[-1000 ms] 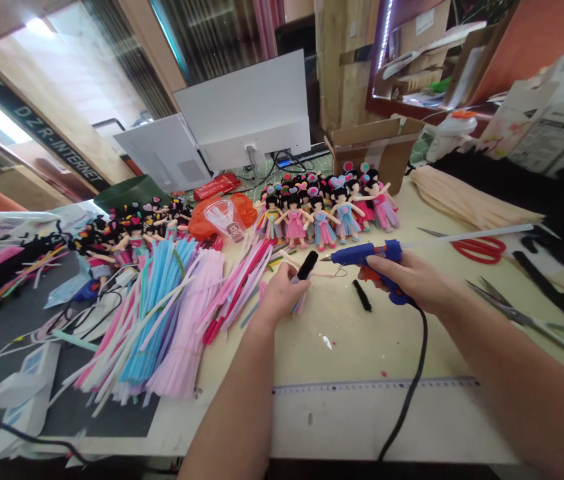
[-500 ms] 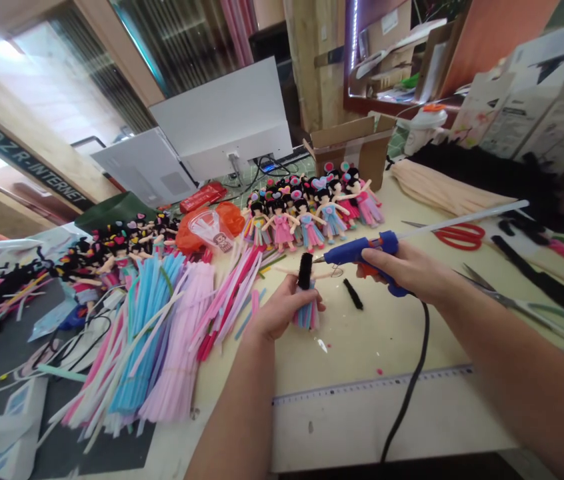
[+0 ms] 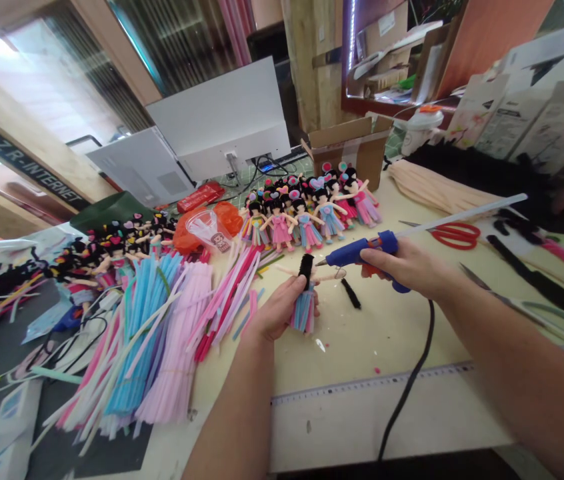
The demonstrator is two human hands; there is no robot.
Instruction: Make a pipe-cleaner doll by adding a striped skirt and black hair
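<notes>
My left hand [image 3: 285, 303] is closed around a small pipe-cleaner doll [image 3: 303, 315] with a blue and pink skirt, its thumb on the black hair strip [image 3: 306, 270]. The doll's beige arms stick out to both sides. In my right hand [image 3: 405, 267] is a blue hot glue gun [image 3: 357, 253], with a long clear glue stick [image 3: 467, 215] coming out of its back. The nozzle points left, close to the doll's black hair; whether they touch I cannot tell. A short black pipe-cleaner piece [image 3: 351, 293] lies on the table between my hands.
Several finished dolls [image 3: 307, 213] stand behind my hands, before a cardboard box [image 3: 352, 143]. Bundles of blue [image 3: 142, 333] and pale pink pipe cleaners [image 3: 182, 353] lie left. Red-handled scissors [image 3: 455, 235] and green-handled scissors [image 3: 557, 320] lie right. The gun's black cord [image 3: 412, 393] crosses a ruler [image 3: 342, 391].
My left thumb has moved up onto the black hair strip, and more of the doll's skirt shows. The glue gun's tip has shifted slightly right, away from the hair.
</notes>
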